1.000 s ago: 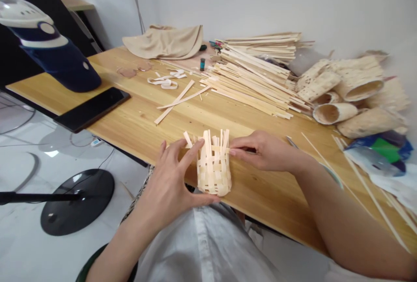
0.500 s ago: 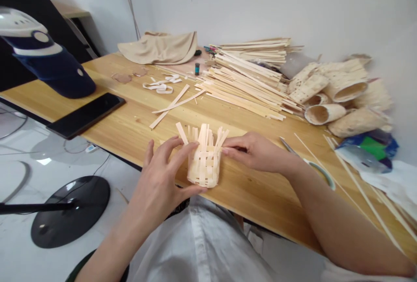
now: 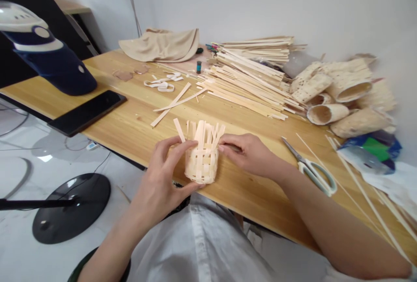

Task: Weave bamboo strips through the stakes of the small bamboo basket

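A small woven basket (image 3: 202, 165) of pale wood strips stands at the table's front edge, with loose strip ends sticking up from its top. My left hand (image 3: 164, 169) grips its left side, fingers at the upper rim and thumb low near the base. At the upper right of the basket, my right hand (image 3: 246, 151) pinches a strip end between thumb and forefinger; most of that strip is hidden by the fingers. A pair of scissors (image 3: 309, 167) with pale handles lies on the table just beyond my right forearm.
Behind the basket lie two crossed strips (image 3: 171, 107) and a white ribbon (image 3: 159, 84). Bundles of wood strips (image 3: 247, 77) and bark-like tubes (image 3: 329, 113) fill the back right. A phone (image 3: 87, 112) and a blue bottle (image 3: 61, 64) are at left, beside a beige cloth (image 3: 163, 46).
My right hand has shifted slightly left and up at the basket's rim. The basket appears a little farther left, and more of the scissors shows past my forearm.
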{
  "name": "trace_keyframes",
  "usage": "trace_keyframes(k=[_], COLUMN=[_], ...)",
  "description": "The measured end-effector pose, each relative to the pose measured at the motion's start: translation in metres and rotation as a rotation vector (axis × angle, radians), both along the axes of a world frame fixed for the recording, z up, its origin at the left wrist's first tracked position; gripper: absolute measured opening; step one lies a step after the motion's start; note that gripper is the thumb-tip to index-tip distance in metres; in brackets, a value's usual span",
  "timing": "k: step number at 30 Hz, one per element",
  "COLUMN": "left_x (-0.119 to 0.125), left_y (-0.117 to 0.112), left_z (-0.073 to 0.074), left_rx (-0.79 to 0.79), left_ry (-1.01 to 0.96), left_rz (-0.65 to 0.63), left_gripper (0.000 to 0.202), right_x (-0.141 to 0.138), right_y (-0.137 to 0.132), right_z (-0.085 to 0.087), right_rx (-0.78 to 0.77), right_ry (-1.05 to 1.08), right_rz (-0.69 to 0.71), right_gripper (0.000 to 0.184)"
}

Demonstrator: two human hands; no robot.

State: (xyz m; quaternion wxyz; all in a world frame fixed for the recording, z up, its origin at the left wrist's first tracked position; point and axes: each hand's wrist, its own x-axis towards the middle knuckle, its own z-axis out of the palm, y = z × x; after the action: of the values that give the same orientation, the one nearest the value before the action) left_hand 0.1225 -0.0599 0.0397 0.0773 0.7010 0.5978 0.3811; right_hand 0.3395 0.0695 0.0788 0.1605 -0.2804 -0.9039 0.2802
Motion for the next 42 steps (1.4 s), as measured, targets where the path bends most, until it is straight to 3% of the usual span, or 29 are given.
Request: trace_keyframes(k=[3, 7, 11, 17, 20, 24, 28, 32, 36, 42], left_x=[0.0, 0.0, 0.004, 0.008, 0.008, 0.01, 0.014, 0.016, 0.018, 0.02], left_y=[0.0, 0.002, 0.003, 0.001, 0.0, 0.001, 0.0, -0.001, -0.002, -0.003], left_z=[-0.001, -0.003, -0.004, -0.005, -0.006, -0.008, -0.01, -0.011, -0.011, -0.012], left_rx=[-0.054, -0.082, -0.03, -0.022, -0.024, 0.014, 0.037, 0.063, 0.056, 0.053], left_ry=[-0.028, -0.06, -0.057, -0.021, -0.034, -0.047, -0.036, -0.027, -0.011, 0.018], left_rz=[-0.012, -0.06, -0.007, 0.032, 0.046, 0.063, 0.049, 0.05, 0.044, 0.032], left_gripper=[0.075, 0.09, 0.08, 0.078, 0.078, 0.078, 0.078, 0.076, 0.078, 0.074], right_x=[-0.001, -0.003, -0.003, -0.003, -0.005, -0.01, -0.015, -0.018, -0.018, -0.02], right_y=[-0.003, -0.008, -0.008, -0.008, -0.013, -0.022, -0.027, -0.03, -0.032, -0.032], right_z=[0.002, 0.003, 0.004, 0.003, 0.005, 0.004, -0.004, -0.009, -0.007, -0.013], right_rx=[-0.031, 0.051, 0.079, 0.093, 0.16, 0.27, 0.344, 0.294, 0.26, 0.181], right_ry=[0.032, -0.002, -0.006, 0.012, -0.035, 0.099, 0.229, 0.28, 0.198, 0.202], right_rz=[-0.029, -0.099, -0.121, -0.039, -0.101, -0.243, -0.195, -0.173, -0.215, -0.199], right_gripper=[0.021, 0.021, 0.021, 0.021, 0.015, 0.014, 0.007, 0.007, 0.012, 0.005])
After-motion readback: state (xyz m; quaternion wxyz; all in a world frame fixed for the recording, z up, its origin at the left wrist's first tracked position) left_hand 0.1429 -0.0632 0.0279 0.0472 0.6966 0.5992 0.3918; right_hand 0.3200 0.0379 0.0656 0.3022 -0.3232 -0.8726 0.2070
